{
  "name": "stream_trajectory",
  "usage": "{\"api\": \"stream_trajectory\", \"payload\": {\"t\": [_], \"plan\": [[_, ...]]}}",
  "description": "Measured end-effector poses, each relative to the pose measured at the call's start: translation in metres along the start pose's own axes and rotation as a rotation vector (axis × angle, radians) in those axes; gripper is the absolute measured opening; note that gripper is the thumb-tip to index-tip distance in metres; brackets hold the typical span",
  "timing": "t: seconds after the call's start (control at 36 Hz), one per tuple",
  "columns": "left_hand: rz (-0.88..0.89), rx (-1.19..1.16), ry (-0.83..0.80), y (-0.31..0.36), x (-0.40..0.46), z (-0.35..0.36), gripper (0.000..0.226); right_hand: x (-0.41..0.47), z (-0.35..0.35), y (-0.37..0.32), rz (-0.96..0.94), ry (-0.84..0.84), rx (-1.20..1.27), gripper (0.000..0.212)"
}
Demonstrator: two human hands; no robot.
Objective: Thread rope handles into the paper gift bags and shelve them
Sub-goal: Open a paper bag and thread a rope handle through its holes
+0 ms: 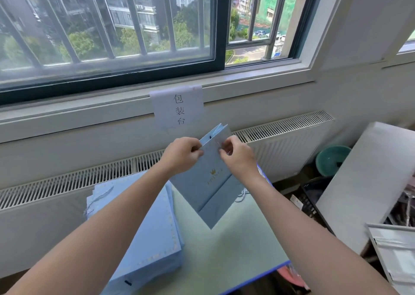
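Both my hands pinch the top of a pale blue gift bag (208,182) held up over the table (224,249)

On the left, a stack of flat blue bags (148,234) runs off the table's near edge, a rope handle (98,197) lying on it. My left hand (183,155) grips the raised bag's upper left edge, fingers curled. My right hand (238,157) pinches near its right corner; whether a rope is between those fingertips is too blurred to tell. More rope (242,194) shows partly behind the bag
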State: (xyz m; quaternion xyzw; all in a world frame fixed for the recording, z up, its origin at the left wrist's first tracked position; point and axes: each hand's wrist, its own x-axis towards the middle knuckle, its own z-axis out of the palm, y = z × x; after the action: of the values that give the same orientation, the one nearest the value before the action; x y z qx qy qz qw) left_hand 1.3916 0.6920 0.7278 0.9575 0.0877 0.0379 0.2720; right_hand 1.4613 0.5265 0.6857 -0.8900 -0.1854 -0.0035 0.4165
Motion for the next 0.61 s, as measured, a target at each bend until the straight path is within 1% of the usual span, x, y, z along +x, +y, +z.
{"api": "stream_trajectory", "payload": {"t": [0.08, 0.14, 0.22, 0.28, 0.44, 0.53, 0.61], "plan": [[-0.026, -0.082, -0.005, -0.003, -0.004, 0.001, 0.012, 0.0, 0.005, 0.003, 0.028, -0.036, -0.047, 0.008], [-0.052, -0.129, -0.008, -0.006, -0.007, 0.002, 0.013, -0.002, 0.007, 0.006, 0.061, -0.106, -0.07, 0.009], [-0.117, -0.226, -0.001, -0.013, -0.009, 0.004, 0.014, -0.005, 0.01, 0.018, 0.105, -0.231, -0.188, 0.025], [-0.174, -0.312, 0.013, -0.019, -0.01, 0.005, 0.014, -0.01, 0.013, 0.028, 0.119, -0.273, -0.247, 0.032], [-0.294, -0.404, 0.062, -0.031, -0.012, 0.007, 0.014, -0.022, 0.017, 0.058, 0.205, -0.329, -0.294, 0.042], [-0.333, -0.486, 0.085, -0.034, -0.012, 0.006, 0.013, -0.024, 0.02, 0.072, 0.232, -0.308, -0.28, 0.047], [-0.336, -0.522, 0.083, -0.033, -0.013, 0.006, 0.013, -0.028, 0.02, 0.074, 0.272, -0.28, -0.289, 0.04]]}}
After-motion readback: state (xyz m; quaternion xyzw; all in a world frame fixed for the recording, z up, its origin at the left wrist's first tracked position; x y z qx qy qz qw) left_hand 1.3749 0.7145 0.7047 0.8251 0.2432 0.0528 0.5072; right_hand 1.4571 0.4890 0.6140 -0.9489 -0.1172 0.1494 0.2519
